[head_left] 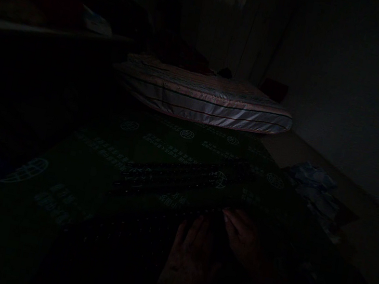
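Note:
The picture is very dark. A black cloth dotted with small light spots (122, 233) lies in front of me, its far edge running up to the right. My left hand (189, 254) rests flat on this cloth, fingers stretched forward. At the cloth's far edge, my right hand (241, 234) has its thumb and fingertips drawn together, pinching the edge; the fine detail is lost in shadow. Beyond the hands lie several narrow dark strips with light dots (168, 177), apart from both hands.
Beneath everything spreads a green sheet printed with white globes and lettering (100, 146). A mattress with a striped cover (213, 109) is at the back. Crumpled bluish fabric (314, 183) lies on the floor at right. A shelf edge (47, 31) runs along the left.

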Available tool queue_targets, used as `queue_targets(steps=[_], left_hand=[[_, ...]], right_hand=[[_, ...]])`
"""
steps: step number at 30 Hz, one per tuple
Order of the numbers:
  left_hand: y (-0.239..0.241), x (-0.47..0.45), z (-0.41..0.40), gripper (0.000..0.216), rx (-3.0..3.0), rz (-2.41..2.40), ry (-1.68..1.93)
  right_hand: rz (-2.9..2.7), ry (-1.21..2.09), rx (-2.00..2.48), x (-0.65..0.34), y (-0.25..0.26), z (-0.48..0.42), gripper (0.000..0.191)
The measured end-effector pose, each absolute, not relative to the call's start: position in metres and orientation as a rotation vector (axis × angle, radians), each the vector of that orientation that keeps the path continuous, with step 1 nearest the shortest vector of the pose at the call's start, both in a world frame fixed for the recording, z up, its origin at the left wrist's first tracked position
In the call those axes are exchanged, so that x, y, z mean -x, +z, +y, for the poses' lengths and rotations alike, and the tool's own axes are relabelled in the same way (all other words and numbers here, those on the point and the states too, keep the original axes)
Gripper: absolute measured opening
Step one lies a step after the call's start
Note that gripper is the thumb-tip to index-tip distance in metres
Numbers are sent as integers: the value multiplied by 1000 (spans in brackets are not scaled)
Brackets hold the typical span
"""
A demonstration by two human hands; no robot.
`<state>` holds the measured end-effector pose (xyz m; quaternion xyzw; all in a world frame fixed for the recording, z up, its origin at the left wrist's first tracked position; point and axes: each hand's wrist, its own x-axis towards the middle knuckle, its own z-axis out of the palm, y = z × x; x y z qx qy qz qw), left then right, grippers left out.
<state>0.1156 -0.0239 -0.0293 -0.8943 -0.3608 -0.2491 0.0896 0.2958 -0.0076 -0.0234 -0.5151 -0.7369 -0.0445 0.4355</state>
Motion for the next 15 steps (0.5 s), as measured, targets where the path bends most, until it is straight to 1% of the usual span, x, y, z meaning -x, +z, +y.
queue_targets(steps=[5,11,15], left_hand=[[-31,-113,-23,46,2556,-1035,-739],[-38,-118,-21,45,2542,-1057,-918],[-43,-118,-19,43,2540,-1045,-968]], right_hand=[[-1803,-91,1282,-296,-24,-6,24],[-1770,-104,1293,-297,-27,-5,22],[-1760,-62,1314,-296,-25,-5,23]])
